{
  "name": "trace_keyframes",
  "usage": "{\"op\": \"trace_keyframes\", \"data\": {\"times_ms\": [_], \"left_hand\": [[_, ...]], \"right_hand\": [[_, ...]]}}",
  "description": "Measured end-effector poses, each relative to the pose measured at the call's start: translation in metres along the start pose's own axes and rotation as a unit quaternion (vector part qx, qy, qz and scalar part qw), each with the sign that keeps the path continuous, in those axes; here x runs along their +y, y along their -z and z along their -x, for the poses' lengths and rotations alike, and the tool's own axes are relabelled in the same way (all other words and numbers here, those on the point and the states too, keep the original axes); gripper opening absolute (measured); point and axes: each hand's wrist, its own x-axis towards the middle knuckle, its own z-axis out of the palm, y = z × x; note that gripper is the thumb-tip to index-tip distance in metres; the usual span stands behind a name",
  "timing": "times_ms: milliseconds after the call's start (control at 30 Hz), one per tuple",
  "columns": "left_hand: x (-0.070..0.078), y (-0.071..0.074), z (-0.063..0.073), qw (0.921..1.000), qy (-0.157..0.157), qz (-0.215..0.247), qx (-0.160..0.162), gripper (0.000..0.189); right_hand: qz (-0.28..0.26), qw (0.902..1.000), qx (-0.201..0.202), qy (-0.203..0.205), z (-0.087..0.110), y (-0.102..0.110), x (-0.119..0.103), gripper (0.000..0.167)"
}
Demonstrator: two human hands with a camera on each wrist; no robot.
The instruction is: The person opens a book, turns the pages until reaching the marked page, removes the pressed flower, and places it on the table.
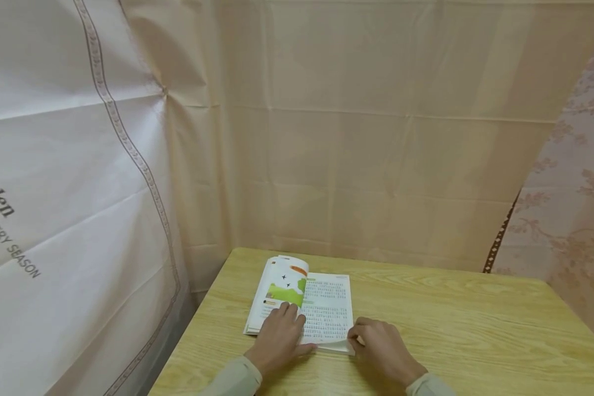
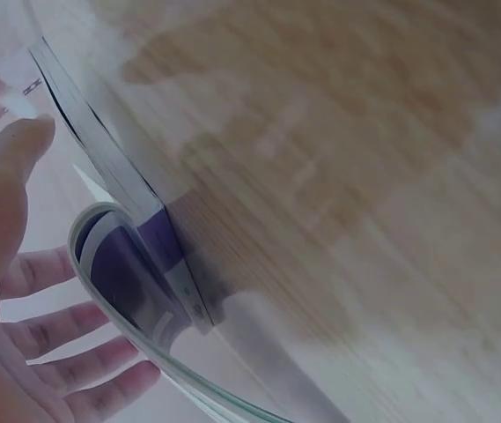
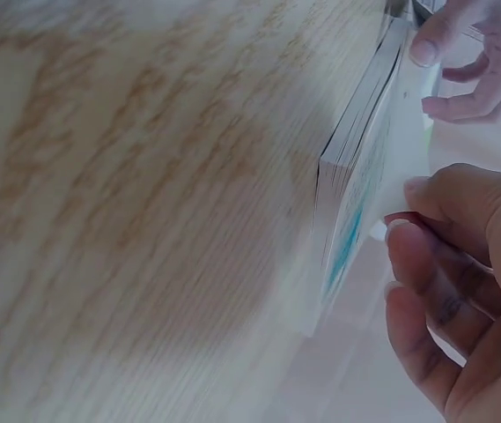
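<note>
A paperback book [image 1: 328, 300] lies open on the wooden table, its left pages curving up at the spine. A colourful picture shows on the left page [image 1: 284, 283], and printed text fills the right one. My left hand [image 1: 279, 334] rests across the lower left page, fingers extended and thumb by the bottom edge near the spine. In the left wrist view its fingers spread over the curled pages [image 2: 87, 238]. At the lower right corner, my right hand [image 1: 380, 347] pinches a lifted page [image 3: 400, 163] between thumb and index finger, seen close in the right wrist view.
Wood-grain table [image 1: 455, 324] extends to the right of the book. Behind it hangs a beige cloth [image 1: 366, 137]; a white printed cloth [image 1: 69, 181] drops along the left side, and a floral cloth [image 1: 569, 203] hangs at the right.
</note>
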Motion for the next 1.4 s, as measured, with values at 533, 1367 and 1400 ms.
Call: {"op": "trace_keyframes", "data": {"times_ms": [533, 1367, 1400], "left_hand": [[0.005, -0.002, -0.001, 0.9998, 0.005, -0.016, 0.009, 0.038], [-0.001, -0.002, -0.001, 0.9874, 0.060, 0.045, 0.140, 0.081], [-0.002, -0.003, -0.001, 0.9862, 0.057, 0.043, 0.149, 0.083]], "right_hand": [[0.021, 0.9910, 0.121, 0.053, -0.004, 0.004, -0.005, 0.017], [0.001, 0.9986, -0.021, -0.048, 0.005, -0.003, -0.003, 0.025], [0.003, 0.9983, -0.035, -0.047, 0.005, -0.004, -0.003, 0.025]]}}
